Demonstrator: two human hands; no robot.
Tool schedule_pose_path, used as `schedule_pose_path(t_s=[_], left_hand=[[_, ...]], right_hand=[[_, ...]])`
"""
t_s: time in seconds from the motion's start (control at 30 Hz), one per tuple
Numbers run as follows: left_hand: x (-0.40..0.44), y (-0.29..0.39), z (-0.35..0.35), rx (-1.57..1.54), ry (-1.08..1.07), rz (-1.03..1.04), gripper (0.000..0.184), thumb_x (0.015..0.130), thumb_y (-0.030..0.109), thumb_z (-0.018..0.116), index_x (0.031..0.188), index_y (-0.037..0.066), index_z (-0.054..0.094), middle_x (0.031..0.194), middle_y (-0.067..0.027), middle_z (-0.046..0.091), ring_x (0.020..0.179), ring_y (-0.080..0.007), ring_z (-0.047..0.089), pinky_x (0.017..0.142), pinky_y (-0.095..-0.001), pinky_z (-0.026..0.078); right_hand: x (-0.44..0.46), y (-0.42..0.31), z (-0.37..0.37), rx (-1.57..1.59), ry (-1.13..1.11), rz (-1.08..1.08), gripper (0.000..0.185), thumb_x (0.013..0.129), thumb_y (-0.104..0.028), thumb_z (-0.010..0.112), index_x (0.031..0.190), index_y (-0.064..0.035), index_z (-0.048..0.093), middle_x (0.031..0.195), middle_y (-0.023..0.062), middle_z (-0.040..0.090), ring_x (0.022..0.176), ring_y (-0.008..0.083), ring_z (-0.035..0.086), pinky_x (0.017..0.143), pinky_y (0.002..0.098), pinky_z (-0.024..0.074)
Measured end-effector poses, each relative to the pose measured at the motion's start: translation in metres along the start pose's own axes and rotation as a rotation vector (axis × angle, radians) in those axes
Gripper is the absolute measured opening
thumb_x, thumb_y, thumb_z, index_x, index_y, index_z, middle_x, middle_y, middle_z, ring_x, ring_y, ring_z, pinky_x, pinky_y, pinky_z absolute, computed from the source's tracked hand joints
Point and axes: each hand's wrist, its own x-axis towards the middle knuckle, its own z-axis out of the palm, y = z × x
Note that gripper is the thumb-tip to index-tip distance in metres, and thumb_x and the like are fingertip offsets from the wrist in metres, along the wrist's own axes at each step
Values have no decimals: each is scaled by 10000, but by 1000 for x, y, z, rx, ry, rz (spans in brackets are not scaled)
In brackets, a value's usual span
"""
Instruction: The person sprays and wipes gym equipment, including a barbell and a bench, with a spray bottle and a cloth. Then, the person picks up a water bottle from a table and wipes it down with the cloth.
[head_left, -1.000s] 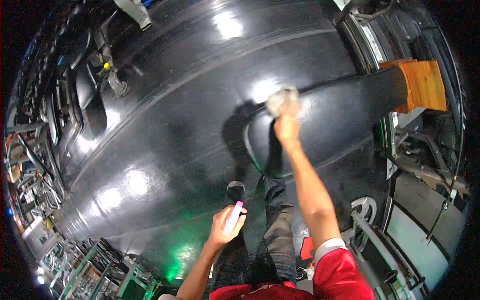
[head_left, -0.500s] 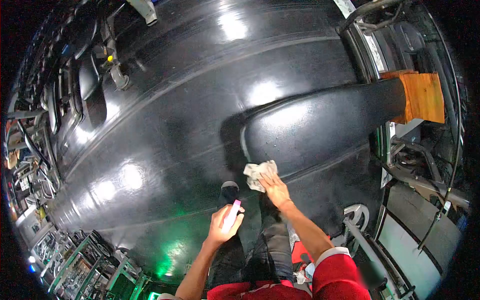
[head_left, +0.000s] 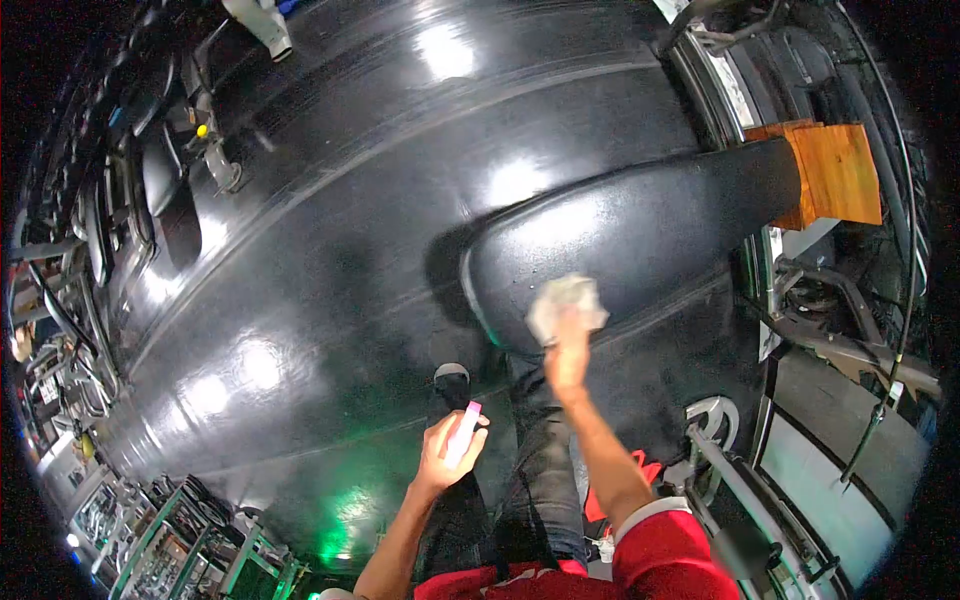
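A black padded bench (head_left: 620, 240) extends in from the right, with a few small droplets on its top near the rounded end. My right hand (head_left: 568, 350) presses a crumpled whitish cloth (head_left: 560, 302) on or just over the near side of that pad; motion blurs both, and the fingers are partly hidden. Lower and to the left, my left hand (head_left: 440, 462) is closed around a small white bottle (head_left: 461, 445) with a pink top, held off the bench in front of my legs.
Shiny black flooring (head_left: 300, 250) spreads around the bench. A wooden block (head_left: 840, 175) sits at the bench's right end. Metal-framed gym equipment (head_left: 740, 480) stands at the lower right, and more machines line the left side. Something red (head_left: 625, 485) lies beside my right leg.
My right hand and the cloth have moved up and to the right, from the pad's near corner farther onto its surface. The left hand stays nearly still with the bottle.
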Motion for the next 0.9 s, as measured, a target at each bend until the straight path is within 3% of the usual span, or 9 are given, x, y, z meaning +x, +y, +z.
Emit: schedule_pose_path(t_s=[0.07, 0.2, 0.37, 0.4, 0.47, 0.53, 0.67, 0.8, 0.9], left_hand=[[3, 7, 2, -4, -10, -11, 144, 794, 38, 665, 934, 30, 628, 802, -82, 636, 644, -150, 607, 591, -278, 470], [5, 12, -2, 48, -26, 18, 150, 787, 39, 666, 932, 33, 630, 797, -88, 625, 636, -171, 609, 586, -282, 470], [1, 2, -11, 73, -8, 39, 154, 781, 38, 670, 930, 36, 633, 773, -79, 615, 610, -173, 588, 577, -282, 464], [-1, -2, -13, 42, -11, -13, 153, 780, 37, 670, 929, 37, 634, 767, -76, 612, 601, -170, 579, 574, -282, 462], [-4, -4, -18, 33, -2, -25, 152, 781, 36, 669, 929, 37, 635, 764, -73, 612, 594, -162, 571, 570, -278, 459], [-4, -5, -18, 16, 1, -28, 151, 782, 34, 668, 929, 37, 635, 761, -71, 611, 587, -154, 562, 567, -275, 455], [1, 0, -18, 56, 7, 20, 151, 782, 33, 671, 929, 41, 635, 768, -63, 618, 600, -127, 572, 567, -259, 452], [2, 12, -20, 57, 1, 24, 149, 799, 87, 650, 946, 61, 651, 714, -29, 587, 571, -105, 537, 551, -264, 435], [2, 8, -22, 70, 17, 72, 147, 805, 98, 649, 948, 68, 653, 692, -27, 567, 554, -104, 517, 538, -266, 423]], right_hand=[[-16, -36, 9, 53, -370, -106, 493, 727, 19, 513, 1204, -92, 570, 1325, 142, 495, 1276, 332, 406, 1084, 439, 312], [1, -7, -6, -90, -544, -478, 366, 747, -33, 565, 1091, -141, 625, 1276, 74, 545, 1223, 282, 479, 1049, 397, 376], [69, 64, -62, -284, -284, 92, 544, 794, 40, 475, 1326, -68, 450, 1344, 141, 478, 1228, 292, 463, 1032, 377, 382], [75, 101, -36, 362, -74, 526, 518, 796, 42, 468, 1309, -23, 453, 1352, 177, 457, 1228, 330, 448, 1044, 382, 356], [81, 86, -15, -270, 129, 345, 506, 797, 34, 469, 1302, -4, 452, 1315, 199, 483, 1208, 355, 458, 1050, 387, 340], [77, 49, 24, -308, 235, 225, 481, 786, 9, 492, 1267, 16, 480, 1298, 211, 494, 1211, 367, 451, 1055, 407, 331], [63, -63, 49, 2, -239, -61, 452, 761, 9, 498, 1194, -90, 579, 1297, 144, 517, 1255, 355, 422, 1076, 430, 316], [82, -34, 36, -70, -436, -536, 320, 829, -90, 503, 1114, -172, 622, 1278, 59, 551, 1246, 277, 458, 1055, 370, 364], [129, 10, 0, -165, -436, -175, 232, 882, -150, 473, 1055, -156, 628, 1112, 63, 627, 1086, 276, 551, 913, 396, 457]])
